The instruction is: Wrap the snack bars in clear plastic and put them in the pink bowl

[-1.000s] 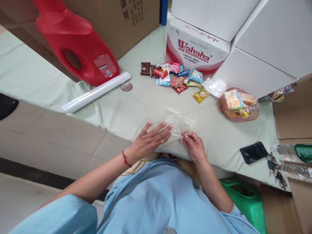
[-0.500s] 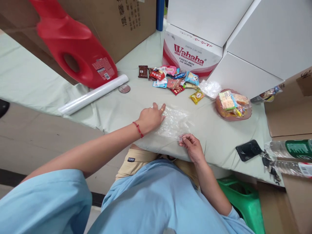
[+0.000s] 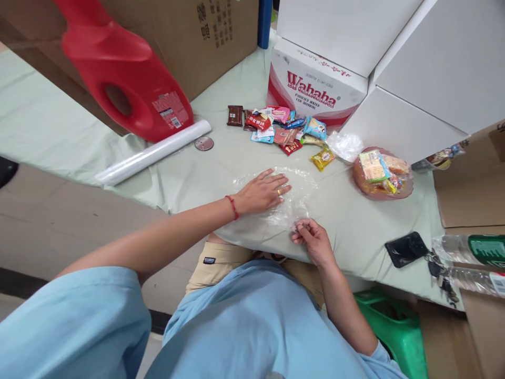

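Note:
A thin, clear plastic film (image 3: 302, 184) with a crinkled, rounded outline lies spread on the cloth-covered table in front of me. My left hand (image 3: 262, 193) rests flat across its middle, fingers stretched out and palm down, hiding part of it. At the film's near right edge, my right hand (image 3: 313, 237) pinches the plastic between thumb and fingers. Beyond the film lies a pile of small wrapped snacks (image 3: 284, 136), with a yellow packet (image 3: 322, 158) at its near side. A crumpled wad of clear plastic (image 3: 345, 145) sits between the pile and a pinkish bowl (image 3: 361, 185) of packaged food.
To the left stand a red jug (image 3: 130, 68), a roll of plastic wrap (image 3: 158, 152) and a round metal disc (image 3: 204, 143). White boxes (image 3: 315, 87) rise behind. On the right are a black phone (image 3: 406, 249), keys (image 3: 437, 268) and plastic bottles (image 3: 453, 246). A green stool (image 3: 398, 326) is below.
My left hand has moved right and flattened from a bent-finger pose onto the film. The film is spread wider, its far edge now rounded. My right hand keeps its pinch in nearly the same place.

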The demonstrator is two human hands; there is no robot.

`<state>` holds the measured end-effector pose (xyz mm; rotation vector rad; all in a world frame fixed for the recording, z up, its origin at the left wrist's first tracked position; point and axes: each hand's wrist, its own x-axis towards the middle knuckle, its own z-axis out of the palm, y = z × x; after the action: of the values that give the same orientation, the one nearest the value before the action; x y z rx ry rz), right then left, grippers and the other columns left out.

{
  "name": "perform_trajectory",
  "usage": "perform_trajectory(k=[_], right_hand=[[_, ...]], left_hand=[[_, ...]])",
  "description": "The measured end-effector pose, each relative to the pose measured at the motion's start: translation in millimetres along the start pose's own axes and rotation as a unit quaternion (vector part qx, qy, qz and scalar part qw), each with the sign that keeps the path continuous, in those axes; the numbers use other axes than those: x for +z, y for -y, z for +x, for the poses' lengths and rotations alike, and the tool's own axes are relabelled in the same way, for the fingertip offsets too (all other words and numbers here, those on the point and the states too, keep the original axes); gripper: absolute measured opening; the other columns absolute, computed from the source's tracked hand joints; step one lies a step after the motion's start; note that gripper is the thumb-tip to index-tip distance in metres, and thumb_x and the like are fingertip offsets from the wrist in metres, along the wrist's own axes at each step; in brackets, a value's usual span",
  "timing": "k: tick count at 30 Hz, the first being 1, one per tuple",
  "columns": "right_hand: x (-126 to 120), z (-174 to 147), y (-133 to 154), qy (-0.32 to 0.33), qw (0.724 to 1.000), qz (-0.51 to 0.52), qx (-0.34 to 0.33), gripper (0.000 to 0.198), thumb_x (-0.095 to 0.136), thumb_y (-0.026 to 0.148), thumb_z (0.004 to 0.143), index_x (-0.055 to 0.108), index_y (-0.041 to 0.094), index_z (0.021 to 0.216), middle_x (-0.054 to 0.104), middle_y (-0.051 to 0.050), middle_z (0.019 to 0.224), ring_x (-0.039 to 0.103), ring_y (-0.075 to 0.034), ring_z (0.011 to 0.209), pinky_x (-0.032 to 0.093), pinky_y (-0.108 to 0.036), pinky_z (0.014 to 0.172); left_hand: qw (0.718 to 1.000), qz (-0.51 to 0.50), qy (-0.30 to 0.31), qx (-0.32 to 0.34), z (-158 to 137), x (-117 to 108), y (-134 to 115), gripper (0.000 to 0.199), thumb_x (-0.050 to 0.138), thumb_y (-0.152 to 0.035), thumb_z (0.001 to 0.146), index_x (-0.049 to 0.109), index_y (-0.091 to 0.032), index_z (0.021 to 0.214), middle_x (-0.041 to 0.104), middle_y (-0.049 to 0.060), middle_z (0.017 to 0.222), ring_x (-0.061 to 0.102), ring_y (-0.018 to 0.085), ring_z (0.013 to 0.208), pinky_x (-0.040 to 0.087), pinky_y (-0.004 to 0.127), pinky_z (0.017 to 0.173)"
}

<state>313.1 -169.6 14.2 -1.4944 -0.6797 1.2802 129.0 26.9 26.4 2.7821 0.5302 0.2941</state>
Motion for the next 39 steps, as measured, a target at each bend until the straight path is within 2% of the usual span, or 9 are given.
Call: perform_trajectory(k=[4,10,19,25,27,29,33,36,39], right_hand=[[-21.7,-8.8,2.3,-0.072,0.997,-0.011,-0.007,0.045,0.085,0.058,0.075,0.068,0.021,0.093,0.069,0.001,0.074,0.060,-0.011,0.054,0.048,-0.023,0.048],[-44.4,-13.0,0.0,-0.118,0.993,-0.018,-0.002,0.050,0.087,0.058,0.072,0.066,0.020,0.098,0.067,0.002,0.073,0.056,-0.010,0.053,0.043,-0.021,0.045],[-57.7,3.8,19.4,-0.011,0.980,-0.190,-0.054,0.055,0.086,0.047,0.073,0.068,0.020,0.118,0.066,0.003,0.079,0.059,-0.013,0.067,0.049,-0.026,0.063],[-98.5,-8.7,39.2,-0.113,0.934,-0.333,-0.063,0.047,0.074,0.055,0.079,0.073,0.018,0.109,0.071,-0.004,0.081,0.062,-0.018,0.069,0.052,-0.033,0.068],[-87.6,-17.3,49.2,-0.185,0.905,-0.366,-0.114,0.039,0.069,0.054,0.088,0.073,0.020,0.107,0.073,-0.006,0.087,0.065,-0.020,0.073,0.055,-0.036,0.072],[-58.1,-24.4,56.8,-0.172,0.882,-0.391,-0.198,0.027,0.064,0.046,0.097,0.073,0.023,0.109,0.074,-0.007,0.093,0.068,-0.021,0.079,0.057,-0.037,0.076],[30.1,-23.6,49.2,0.098,0.806,-0.448,-0.374,0.021,0.055,0.025,0.104,0.073,0.022,0.115,0.074,-0.009,0.105,0.068,-0.023,0.098,0.060,-0.039,0.088],[84.9,-13.3,26.7,0.229,0.712,-0.530,-0.400,0.028,0.061,0.023,0.102,0.069,0.020,0.129,0.070,-0.013,0.134,0.066,-0.026,0.113,0.059,-0.043,0.097],[111.2,-6.0,7.3,0.288,0.652,-0.588,-0.383,0.039,0.065,0.028,0.102,0.063,0.024,0.141,0.059,-0.011,0.154,0.067,-0.025,0.117,0.059,-0.040,0.096]], left_hand=[[0.988,0.021,-0.023,-0.153,-18.3,13.0,-1.4,0.052,0.038,-0.038,0.108,0.054,-0.019,0.153,0.051,0.017,0.163,0.041,0.033,0.155,0.009,0.066,0.130],[0.951,0.042,-0.053,-0.302,-81.8,14.2,-58.0,0.058,0.034,-0.043,0.109,0.047,-0.019,0.160,0.043,0.021,0.167,0.043,0.040,0.154,0.013,0.079,0.123],[0.947,0.047,-0.039,-0.314,-112.8,19.3,-53.0,0.063,0.034,-0.050,0.108,0.042,-0.021,0.163,0.036,0.018,0.172,0.037,0.036,0.158,0.010,0.075,0.127],[0.959,0.015,-0.030,-0.281,-133.7,29.0,-44.4,0.079,0.045,-0.063,0.102,0.027,-0.024,0.170,0.024,0.017,0.176,0.031,0.039,0.161,-0.002,0.074,0.128],[0.957,-0.010,-0.027,-0.288,-134.4,29.0,-42.3,0.081,0.044,-0.064,0.102,0.025,-0.023,0.170,0.024,0.017,0.176,0.029,0.039,0.162,-0.002,0.073,0.128],[0.951,-0.047,-0.024,-0.303,-133.2,25.4,-39.4,0.077,0.038,-0.060,0.105,0.022,-0.023,0.171,0.026,0.016,0.176,0.029,0.036,0.162,0.000,0.073,0.129],[0.928,-0.149,-0.013,-0.341,-132.2,9.8,-33.0,0.069,0.025,-0.054,0.109,0.019,-0.026,0.171,0.031,0.011,0.175,0.028,0.031,0.163,0.003,0.069,0.131],[0.911,-0.216,-0.005,-0.351,-133.8,-2.8,-29.0,0.066,0.021,-0.054,0.109,0.024,-0.027,0.170,0.032,0.008,0.175,0.027,0.027,0.164,0.002,0.064,0.133],[0.909,-0.244,0.003,-0.338,-134.2,-12.0,-23.4,0.064,0.020,-0.056,0.109,0.048,-0.027,0.158,0.040,0.007,0.172,0.029,0.026,0.163,0.003,0.061,0.133]])
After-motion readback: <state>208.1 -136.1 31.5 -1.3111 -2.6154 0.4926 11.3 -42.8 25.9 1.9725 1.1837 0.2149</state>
